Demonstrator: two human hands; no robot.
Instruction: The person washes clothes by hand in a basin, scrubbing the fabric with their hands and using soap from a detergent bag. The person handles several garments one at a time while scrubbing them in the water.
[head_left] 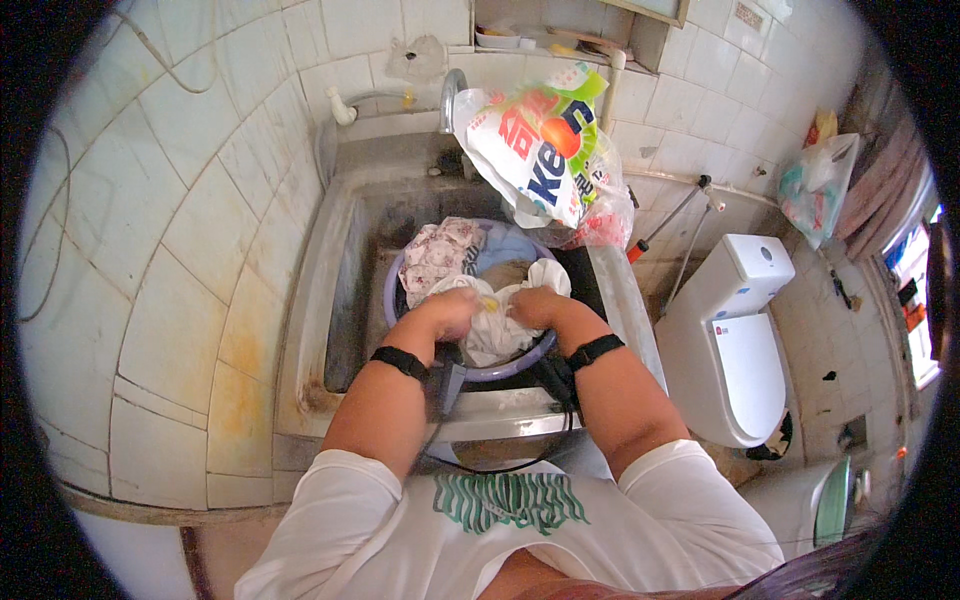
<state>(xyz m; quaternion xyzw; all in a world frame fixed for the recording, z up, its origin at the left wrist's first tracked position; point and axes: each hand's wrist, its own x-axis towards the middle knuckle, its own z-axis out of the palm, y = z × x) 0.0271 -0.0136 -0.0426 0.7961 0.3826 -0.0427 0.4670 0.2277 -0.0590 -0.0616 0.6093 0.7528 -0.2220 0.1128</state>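
Note:
A light purple basin (480,374) stands inside the sink, with wet-looking laundry in it. My left hand (455,312) is closed on a white garment (492,340), and my right hand (535,308) grips the same cloth a short way to the right. The white cloth bunches between both hands, and a small yellow patch shows on it. Behind my left hand lies a pinkish floral garment (440,250). Beyond the white cloth rests a pale blue garment (510,245), with brownish water or cloth beside it. My fingertips are partly hidden, and the left hand is slightly blurred.
The grey stone sink (305,330) surrounds the basin, with a curved metal faucet (452,95) behind. A large white detergent bag (520,150) stands at the sink's back right corner. Right of the sink is a white toilet (750,370). Tiled wall (180,260) rises at left.

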